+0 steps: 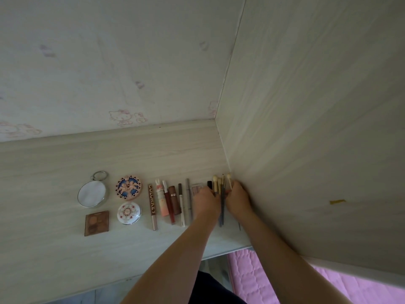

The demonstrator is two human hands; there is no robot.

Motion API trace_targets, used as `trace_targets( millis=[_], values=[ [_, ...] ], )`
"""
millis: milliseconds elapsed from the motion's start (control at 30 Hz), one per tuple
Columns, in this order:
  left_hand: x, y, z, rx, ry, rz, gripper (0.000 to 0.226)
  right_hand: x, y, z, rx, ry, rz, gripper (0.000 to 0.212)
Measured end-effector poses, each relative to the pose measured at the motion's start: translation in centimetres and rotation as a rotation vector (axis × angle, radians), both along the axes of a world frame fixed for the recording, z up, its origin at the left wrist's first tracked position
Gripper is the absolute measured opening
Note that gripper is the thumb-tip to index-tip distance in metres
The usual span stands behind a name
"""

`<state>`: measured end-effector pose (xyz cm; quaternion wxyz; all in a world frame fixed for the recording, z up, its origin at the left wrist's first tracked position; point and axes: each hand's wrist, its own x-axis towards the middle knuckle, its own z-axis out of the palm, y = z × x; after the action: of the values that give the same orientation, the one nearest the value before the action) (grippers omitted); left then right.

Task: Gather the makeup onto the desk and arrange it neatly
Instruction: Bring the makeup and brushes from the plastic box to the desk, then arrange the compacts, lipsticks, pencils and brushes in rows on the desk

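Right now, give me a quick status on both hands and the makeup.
Left hand and right hand both on the brushes by the side panel. Other makeup lined up on the desk. Nothing in the way.

Lying in a row across the desk (54,163): round mirror (92,194), compacts, palette (96,223), tubes and pencils. Both hands working at the 3 o'clock end, left hand (207,200) and right hand (237,199) gripping brushes (222,194) beside the side panel (306,128).
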<state>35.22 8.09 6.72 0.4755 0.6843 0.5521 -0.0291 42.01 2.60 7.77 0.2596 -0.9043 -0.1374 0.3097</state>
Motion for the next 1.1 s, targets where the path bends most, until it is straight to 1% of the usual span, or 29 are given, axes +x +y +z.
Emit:
trace_targets(
  millis=[67, 167, 200, 333, 400, 533, 633, 733, 833, 967, 1100],
  values=[
    [0.0, 0.1, 0.2, 0.018, 0.005, -0.012, 0.014, -0.2, 0.0, 0.1, 0.012, -0.025, -0.009, 0.032],
    [-0.2, 0.2, 0.4, 0.041, -0.005, -0.015, 0.020, -0.5, 0.0, 0.1, 0.007, -0.055, -0.020, 0.038],
    [-0.4, 0.2, 0.5, 0.046, -0.012, -0.025, 0.018, -0.5, -0.1, 0.1, 0.012, -0.052, -0.025, 0.039],
    [-1.0, 0.6, 0.7, 0.035, -0.025, -0.037, 0.006, -0.2, -0.4, 0.2, 0.022, -0.050, -0.009, 0.029],
    [-1.7, 1.0, 1.0, 0.039, -0.048, -0.040, 0.004, -0.1, -0.4, 0.6, 0.021, -0.060, 0.030, 0.026],
    [-3.6, 2.2, 1.8, 0.102, -0.092, -0.054, 0.008, -0.3, -0.1, 1.6, 0.043, -0.146, 0.175, 0.031],
    [-5.4, 3.3, 2.6, 0.220, -0.055, -0.082, 0.010, -1.0, 0.5, 2.4, 0.041, -0.198, 0.331, 0.024],
    [-7.4, 4.4, 3.3, 0.296, -0.037, -0.081, 0.014, -2.2, 1.5, 3.0, 0.032, -0.251, 0.487, 0.033],
    [-9.6, 5.4, 4.0, 0.347, -0.031, -0.072, 0.015, -3.8, 2.8, 3.6, 0.006, -0.289, 0.589, 0.040],
    [-12.8, 7.1, 4.7, 0.465, 0.013, -0.071, 0.021, -6.2, 5.2, 4.0, 0.037, -0.378, 0.738, 0.039],
    [-16.6, 9.0, 5.0, 0.543, 0.034, -0.038, 0.023, -8.8, 7.8, 4.1, 0.049, -0.410, 0.840, 0.038]
  ],
)
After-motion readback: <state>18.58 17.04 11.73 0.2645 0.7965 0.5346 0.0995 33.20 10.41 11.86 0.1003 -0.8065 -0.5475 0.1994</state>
